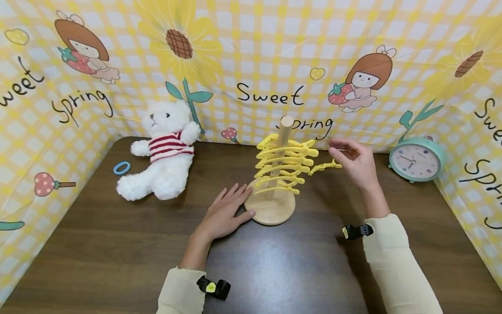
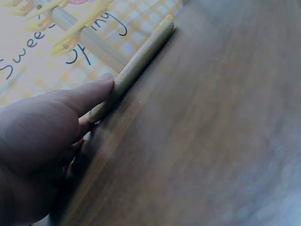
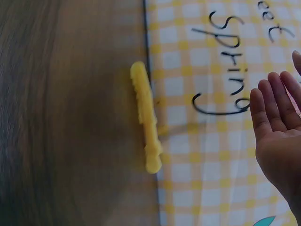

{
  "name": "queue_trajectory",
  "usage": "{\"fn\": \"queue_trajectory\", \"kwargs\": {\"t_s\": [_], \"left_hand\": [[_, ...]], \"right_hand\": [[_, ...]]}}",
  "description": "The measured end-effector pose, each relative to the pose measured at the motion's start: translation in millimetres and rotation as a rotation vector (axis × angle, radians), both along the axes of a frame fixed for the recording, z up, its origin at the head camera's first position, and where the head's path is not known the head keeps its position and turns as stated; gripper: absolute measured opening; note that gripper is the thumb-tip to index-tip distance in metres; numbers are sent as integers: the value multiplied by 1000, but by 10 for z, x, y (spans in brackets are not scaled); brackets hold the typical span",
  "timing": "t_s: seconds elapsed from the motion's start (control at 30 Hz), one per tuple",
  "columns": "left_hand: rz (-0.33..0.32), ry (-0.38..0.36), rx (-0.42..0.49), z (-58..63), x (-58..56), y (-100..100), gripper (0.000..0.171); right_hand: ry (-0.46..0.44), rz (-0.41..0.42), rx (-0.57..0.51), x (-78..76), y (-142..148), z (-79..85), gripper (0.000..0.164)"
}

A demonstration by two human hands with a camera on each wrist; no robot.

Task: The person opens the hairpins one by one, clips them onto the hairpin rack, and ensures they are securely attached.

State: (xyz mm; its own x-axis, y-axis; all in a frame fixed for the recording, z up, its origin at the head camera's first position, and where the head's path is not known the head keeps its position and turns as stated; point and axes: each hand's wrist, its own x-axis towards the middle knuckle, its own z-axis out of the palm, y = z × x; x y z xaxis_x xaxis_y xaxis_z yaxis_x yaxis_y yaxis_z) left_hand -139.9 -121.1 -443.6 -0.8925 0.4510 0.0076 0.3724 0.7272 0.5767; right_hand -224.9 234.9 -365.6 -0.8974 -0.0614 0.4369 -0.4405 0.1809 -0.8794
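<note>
A wooden stand has a round base (image 1: pixel 270 213) and an upright post (image 1: pixel 286 126). Several curved yellow plastic pieces (image 1: pixel 288 168) with knobbed ends are stacked around the post. My left hand (image 1: pixel 223 213) touches the left side of the base, its fingers fairly straight and the thumb near the front rim. In the left wrist view the thumb (image 2: pixel 91 94) meets the edge of the disc (image 2: pixel 141 63). My right hand (image 1: pixel 354 163) hovers right of the stand, fingers loosely bent, holding nothing visible. Near its fingertips, a loose yellow piece (image 1: pixel 324 167) lies on the table; the right wrist view shows this knobbly strip (image 3: pixel 146 117) too.
A white teddy bear (image 1: pixel 168 152) in a striped shirt sits at the back left, beside a blue ring (image 1: pixel 121 167). At the back right stands a mint alarm clock (image 1: pixel 417 160). A printed yellow-check cloth (image 1: pixel 259 56) walls the brown table (image 1: pixel 117 261) at the back and sides.
</note>
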Motion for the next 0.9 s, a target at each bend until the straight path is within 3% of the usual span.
{"fn": "queue_trajectory", "kwargs": {"t_s": [0.4, 0.57, 0.9], "left_hand": [[3, -5, 3, 23, 7, -1, 72], [5, 0, 0, 24, 6, 3, 72], [1, 0, 7, 23, 13, 15, 72]], "right_hand": [[-186, -65, 137, -202, 151, -157, 40], [-211, -51, 169, -262, 173, -203, 44], [-293, -108, 216, -355, 325, -359, 48]]}}
